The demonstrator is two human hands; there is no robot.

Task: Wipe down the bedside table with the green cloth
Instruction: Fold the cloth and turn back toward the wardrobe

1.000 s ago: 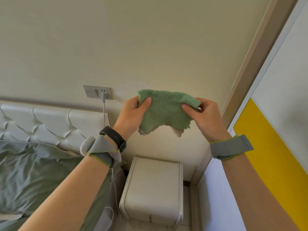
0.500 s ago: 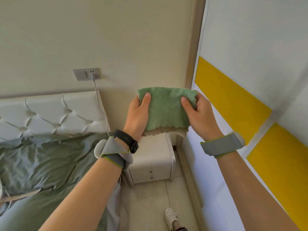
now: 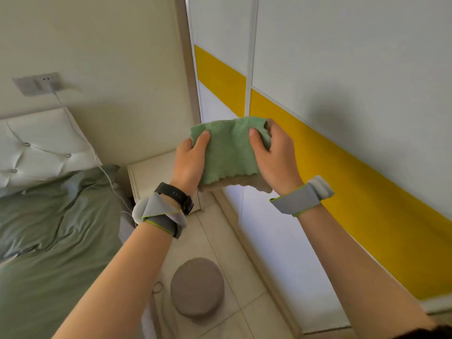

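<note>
I hold the green cloth (image 3: 228,150) stretched in the air between both hands, its beige underside showing along the lower edge. My left hand (image 3: 189,165) pinches its left edge with the thumb on top. My right hand (image 3: 274,152) grips its right edge the same way. The white bedside table (image 3: 151,177) stands below and behind the cloth, in the corner between the bed and the wall panel. My left hand and wrist hide much of its top; the cloth is well above it, not touching.
A bed with grey-green bedding (image 3: 53,228) and a white tufted headboard (image 3: 41,148) lies at the left. A charging cable (image 3: 97,162) runs from a wall socket (image 3: 36,83) down past the table. A round grey stool (image 3: 197,287) stands on the tiled floor. White-and-yellow panels (image 3: 342,148) line the right.
The view has tilted down and turned right: the bedside table has shifted left, and the floor and stool have come into sight. Both hands still hold the cloth, now folded more squarely.
</note>
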